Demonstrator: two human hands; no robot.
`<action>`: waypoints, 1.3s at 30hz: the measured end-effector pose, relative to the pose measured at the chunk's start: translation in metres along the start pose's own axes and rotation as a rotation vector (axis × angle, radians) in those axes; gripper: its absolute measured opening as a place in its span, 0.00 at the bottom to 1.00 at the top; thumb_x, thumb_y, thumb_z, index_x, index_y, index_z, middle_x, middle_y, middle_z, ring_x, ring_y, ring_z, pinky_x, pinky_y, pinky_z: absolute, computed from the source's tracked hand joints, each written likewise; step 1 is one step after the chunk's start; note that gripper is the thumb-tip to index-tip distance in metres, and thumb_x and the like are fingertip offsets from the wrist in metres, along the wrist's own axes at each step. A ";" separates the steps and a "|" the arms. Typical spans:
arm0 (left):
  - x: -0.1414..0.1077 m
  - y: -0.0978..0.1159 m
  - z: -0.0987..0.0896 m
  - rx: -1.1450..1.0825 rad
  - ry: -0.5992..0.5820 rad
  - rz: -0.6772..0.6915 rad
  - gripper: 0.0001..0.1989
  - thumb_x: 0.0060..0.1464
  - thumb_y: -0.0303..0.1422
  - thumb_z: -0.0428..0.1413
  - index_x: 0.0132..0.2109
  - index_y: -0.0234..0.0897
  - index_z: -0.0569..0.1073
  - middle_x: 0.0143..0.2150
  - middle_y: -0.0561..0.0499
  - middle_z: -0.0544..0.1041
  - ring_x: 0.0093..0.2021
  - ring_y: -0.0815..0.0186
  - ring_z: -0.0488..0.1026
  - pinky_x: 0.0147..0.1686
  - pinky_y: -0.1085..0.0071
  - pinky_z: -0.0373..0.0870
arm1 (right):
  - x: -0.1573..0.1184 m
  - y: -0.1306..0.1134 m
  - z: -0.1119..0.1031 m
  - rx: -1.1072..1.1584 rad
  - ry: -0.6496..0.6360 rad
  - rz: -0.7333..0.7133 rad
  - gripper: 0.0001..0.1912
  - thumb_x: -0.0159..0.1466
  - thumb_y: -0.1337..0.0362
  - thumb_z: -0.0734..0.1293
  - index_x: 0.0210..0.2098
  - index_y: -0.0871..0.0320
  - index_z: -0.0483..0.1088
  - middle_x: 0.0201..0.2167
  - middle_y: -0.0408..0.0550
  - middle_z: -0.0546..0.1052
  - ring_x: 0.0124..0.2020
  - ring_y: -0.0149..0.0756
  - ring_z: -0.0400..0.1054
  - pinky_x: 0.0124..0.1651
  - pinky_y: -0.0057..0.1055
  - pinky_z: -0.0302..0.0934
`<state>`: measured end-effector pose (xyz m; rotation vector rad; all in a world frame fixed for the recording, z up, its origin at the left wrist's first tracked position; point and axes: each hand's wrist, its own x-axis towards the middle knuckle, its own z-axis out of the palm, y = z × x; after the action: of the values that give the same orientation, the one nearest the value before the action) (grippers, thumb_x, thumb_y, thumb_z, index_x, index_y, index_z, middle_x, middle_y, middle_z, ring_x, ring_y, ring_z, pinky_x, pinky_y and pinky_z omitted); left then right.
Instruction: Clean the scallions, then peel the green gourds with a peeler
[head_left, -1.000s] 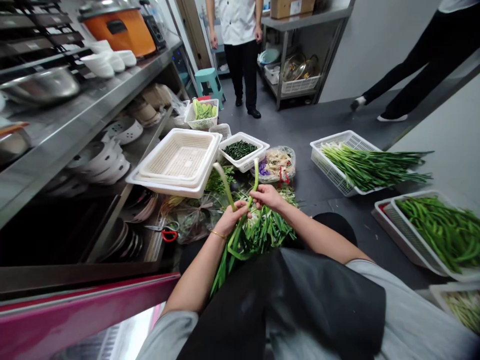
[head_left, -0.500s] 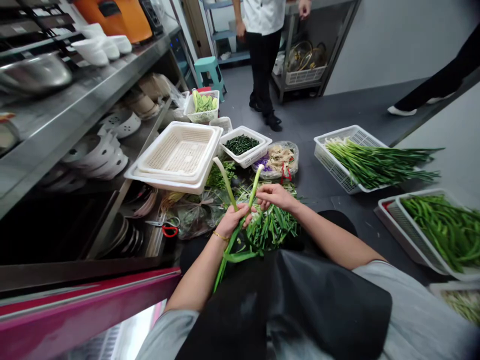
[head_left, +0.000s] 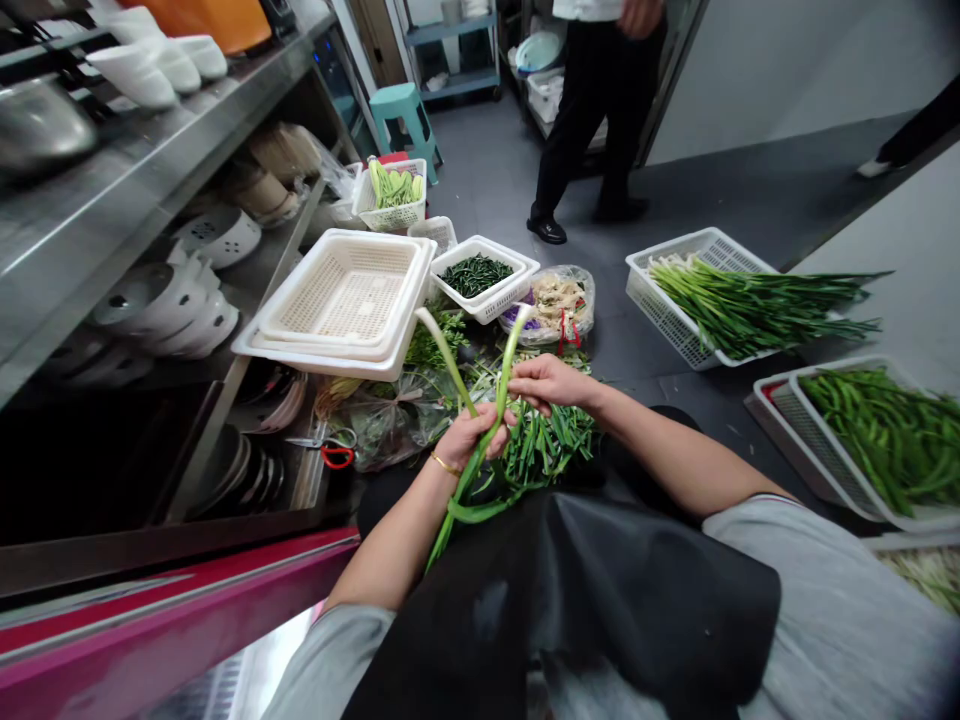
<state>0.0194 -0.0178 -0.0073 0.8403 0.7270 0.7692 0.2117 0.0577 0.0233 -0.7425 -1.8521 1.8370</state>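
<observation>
- Clock directions run from the left hand (head_left: 474, 432), with 12 straight ahead.
- The left hand is closed around the stalks (head_left: 512, 345), at the knees; their pale ends point to 11 and 1, their leaves trail toward 7.
- A second ago the right hand (head_left: 551, 383) pinched the 1 o'clock stalk; now, at 2, its bunched fingertips lie at that stalk's edge. Whether they grip it I cannot tell, so the left hand seems to carry the stalks alone.
- The co-worker (head_left: 596, 110) has moved from 12 to 1, well apart from the hands.
- At 12, a basket (head_left: 510, 300) holds dark green chillies (head_left: 474, 275).
- At 1, a clear bag (head_left: 587, 305) holds pale, shredded-looking stuff.
- At 2, a crate (head_left: 658, 312) holds scallions (head_left: 757, 305), leaves overhanging its far side.
- At 3, a tub (head_left: 829, 448) holds long green pods (head_left: 892, 430).
- Between 10 and 11, stacked trays (head_left: 319, 355) show a mesh floor.
</observation>
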 end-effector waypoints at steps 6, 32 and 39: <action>0.023 0.043 -0.028 0.131 0.149 0.005 0.20 0.48 0.44 0.61 0.38 0.29 0.72 0.23 0.50 0.74 0.19 0.73 0.68 0.18 0.78 0.62 | -0.002 -0.020 -0.032 0.005 0.361 -0.062 0.13 0.59 0.56 0.68 0.26 0.59 0.68 0.13 0.36 0.65 0.11 0.23 0.59 0.13 0.20 0.52; 0.043 0.039 -0.017 0.338 0.339 0.154 0.20 0.47 0.48 0.60 0.35 0.33 0.71 0.19 0.59 0.60 0.16 0.77 0.55 0.16 0.77 0.48 | 0.037 0.003 -0.024 0.199 0.237 0.094 0.22 0.51 0.48 0.73 0.30 0.63 0.72 0.23 0.48 0.77 0.19 0.31 0.71 0.19 0.24 0.66; 0.044 0.028 -0.013 0.980 0.646 0.473 0.11 0.46 0.36 0.62 0.38 0.39 0.80 0.27 0.53 0.66 0.28 0.70 0.61 0.30 0.74 0.57 | 0.037 0.009 -0.019 0.237 0.385 0.177 0.20 0.50 0.50 0.74 0.20 0.61 0.68 0.09 0.39 0.65 0.08 0.22 0.55 0.09 0.21 0.48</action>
<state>0.0242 0.0353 -0.0005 1.7176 1.5732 1.1394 0.1966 0.0957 0.0121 -1.1084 -1.3381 1.8204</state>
